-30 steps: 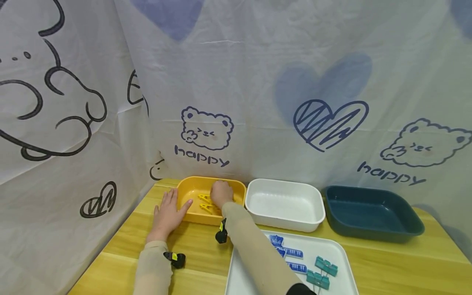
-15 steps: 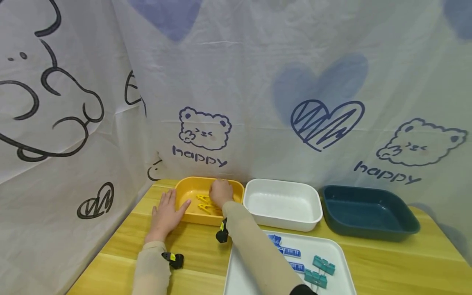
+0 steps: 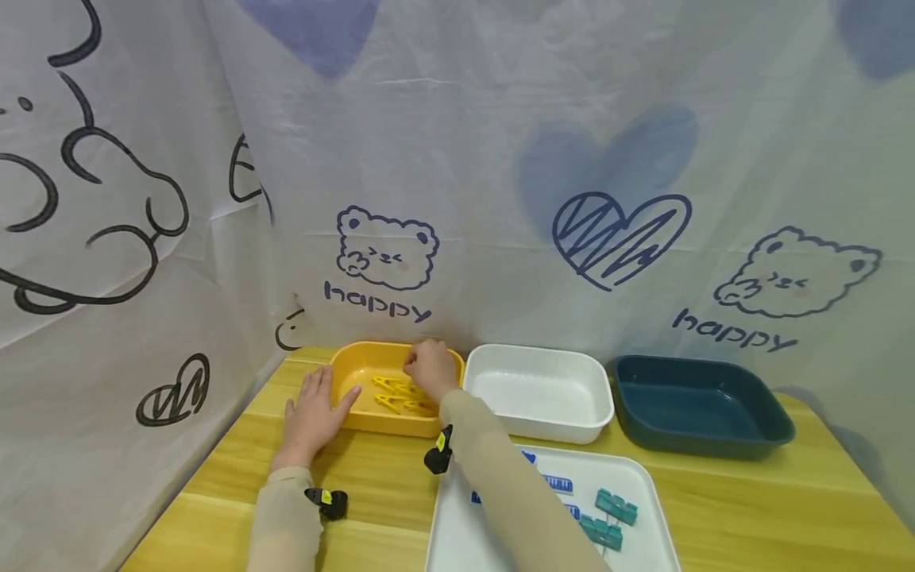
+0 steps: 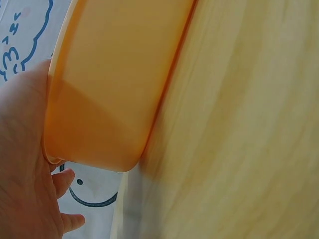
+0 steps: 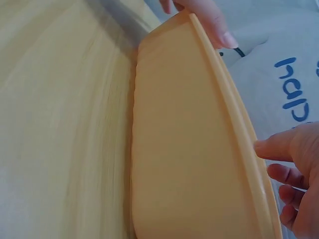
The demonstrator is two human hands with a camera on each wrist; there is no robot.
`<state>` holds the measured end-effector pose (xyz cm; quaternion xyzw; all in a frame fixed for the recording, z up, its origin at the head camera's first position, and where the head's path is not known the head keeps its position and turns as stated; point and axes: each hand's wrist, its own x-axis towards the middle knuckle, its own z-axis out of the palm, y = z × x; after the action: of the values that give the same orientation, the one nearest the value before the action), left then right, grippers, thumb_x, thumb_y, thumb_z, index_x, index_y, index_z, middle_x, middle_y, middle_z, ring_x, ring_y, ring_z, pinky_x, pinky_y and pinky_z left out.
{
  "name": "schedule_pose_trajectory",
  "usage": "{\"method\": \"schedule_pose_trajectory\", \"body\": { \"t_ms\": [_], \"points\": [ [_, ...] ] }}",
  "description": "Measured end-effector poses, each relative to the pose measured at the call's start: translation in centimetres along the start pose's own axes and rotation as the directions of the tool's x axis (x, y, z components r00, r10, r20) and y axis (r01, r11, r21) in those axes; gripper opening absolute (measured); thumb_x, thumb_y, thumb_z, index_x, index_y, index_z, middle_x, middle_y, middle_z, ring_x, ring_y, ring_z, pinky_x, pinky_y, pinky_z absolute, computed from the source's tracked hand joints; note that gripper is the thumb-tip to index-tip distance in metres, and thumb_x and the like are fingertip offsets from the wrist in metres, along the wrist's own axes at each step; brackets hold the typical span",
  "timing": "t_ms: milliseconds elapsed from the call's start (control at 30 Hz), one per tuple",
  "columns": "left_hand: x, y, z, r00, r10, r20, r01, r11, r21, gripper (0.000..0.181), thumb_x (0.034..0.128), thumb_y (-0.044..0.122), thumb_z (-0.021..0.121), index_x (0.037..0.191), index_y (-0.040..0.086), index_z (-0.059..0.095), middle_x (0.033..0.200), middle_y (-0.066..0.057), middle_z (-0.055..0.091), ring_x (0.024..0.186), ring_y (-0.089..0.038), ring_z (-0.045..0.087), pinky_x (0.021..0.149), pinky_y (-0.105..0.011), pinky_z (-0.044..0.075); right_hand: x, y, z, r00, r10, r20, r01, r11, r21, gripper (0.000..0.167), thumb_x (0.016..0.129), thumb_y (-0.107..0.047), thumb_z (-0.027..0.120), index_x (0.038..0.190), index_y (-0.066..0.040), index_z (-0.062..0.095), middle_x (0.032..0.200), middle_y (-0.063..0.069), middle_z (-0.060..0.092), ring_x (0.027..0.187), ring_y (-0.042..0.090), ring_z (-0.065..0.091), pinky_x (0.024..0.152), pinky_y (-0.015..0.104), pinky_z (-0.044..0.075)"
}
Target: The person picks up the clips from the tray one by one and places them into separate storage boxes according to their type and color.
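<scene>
My left hand [image 3: 312,413] rests spread against the left end of the yellow plastic box [image 3: 350,419], its thumb along the near rim. Several yellow clips [image 3: 391,403] lie inside the box, towards its right half. Over the right end of the box is my right hand [image 3: 431,369], partly covering what lies below it. In the right wrist view, the fingers of the right hand [image 5: 299,172] are loosely bent, and no thing shows between them. The left wrist view has the left hand [image 4: 25,154] beside the box wall [image 4: 114,89].
A white box [image 3: 543,389] and a dark teal box [image 3: 704,405] stand to the right in a row. Nearer, a white tray [image 3: 457,516] carries blue keyboard-patterned clips [image 3: 559,484] and teal clips [image 3: 616,506]. My right forearm crosses the tray. A printed cloth [image 3: 486,238] hangs behind.
My right hand has risen a little from inside the yellow box, and more of the yellow clips show. My left hand stays on the box. The whole view has shifted slightly.
</scene>
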<state>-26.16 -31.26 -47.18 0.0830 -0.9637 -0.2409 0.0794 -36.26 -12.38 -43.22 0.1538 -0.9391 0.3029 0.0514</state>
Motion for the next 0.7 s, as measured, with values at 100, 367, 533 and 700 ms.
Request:
{"method": "schedule_pose_trajectory", "body": {
  "t_ms": [100, 367, 533, 700],
  "points": [
    [0.0, -0.1, -0.1, 1.000, 0.009, -0.007, -0.009, 1.000, 0.005, 0.096, 0.0941, 0.072, 0.028, 0.156, 0.001, 0.008, 0.162, -0.025, 0.010, 0.150, -0.044, 0.004, 0.113, -0.073, 0.004, -0.5, 0.1, -0.7, 1.000, -0.002, -0.008, 0.003, 1.000, 0.003, 0.010, 0.088, -0.021, 0.072, 0.080, -0.015, 0.072, 0.085, 0.000, 0.060, 0.087, 0.018, 0.050, 0.085, 0.034, 0.046],
    [0.0, -0.6, -0.2, 1.000, 0.015, -0.004, -0.015, 1.000, 0.019, 0.098, 0.0937, 0.073, 0.027, 0.156, 0.000, 0.008, 0.162, -0.026, 0.009, 0.149, -0.046, 0.004, 0.112, -0.075, 0.004, -1.6, 0.6, -1.9, 1.000, -0.016, -0.021, 0.017, 1.000, 0.026, 0.011, 0.089, -0.021, 0.071, 0.081, -0.015, 0.073, 0.088, 0.001, 0.061, 0.088, 0.019, 0.049, 0.083, 0.034, 0.045],
    [0.1, -0.6, -0.1, 1.000, 0.012, 0.006, -0.012, 1.000, 0.014, 0.099, 0.0928, 0.075, 0.026, 0.156, 0.000, 0.007, 0.162, -0.025, 0.008, 0.150, -0.046, 0.002, 0.112, -0.074, 0.003, -2.3, 1.0, -2.8, 0.999, -0.023, -0.033, 0.025, 0.999, 0.042, 0.009, 0.089, -0.021, 0.072, 0.082, -0.015, 0.073, 0.090, 0.001, 0.059, 0.089, 0.019, 0.048, 0.084, 0.032, 0.045],
    [0.2, -0.3, 0.0, 1.000, 0.020, 0.007, -0.020, 1.000, 0.015, 0.098, 0.0932, 0.074, 0.026, 0.156, 0.001, 0.007, 0.162, -0.025, 0.008, 0.150, -0.046, 0.002, 0.112, -0.074, 0.003, -3.1, 1.3, -4.1, 0.998, -0.028, -0.054, 0.032, 0.997, 0.065, 0.007, 0.088, -0.019, 0.073, 0.084, -0.013, 0.073, 0.092, 0.002, 0.060, 0.091, 0.019, 0.049, 0.087, 0.032, 0.047]
  ]
}}
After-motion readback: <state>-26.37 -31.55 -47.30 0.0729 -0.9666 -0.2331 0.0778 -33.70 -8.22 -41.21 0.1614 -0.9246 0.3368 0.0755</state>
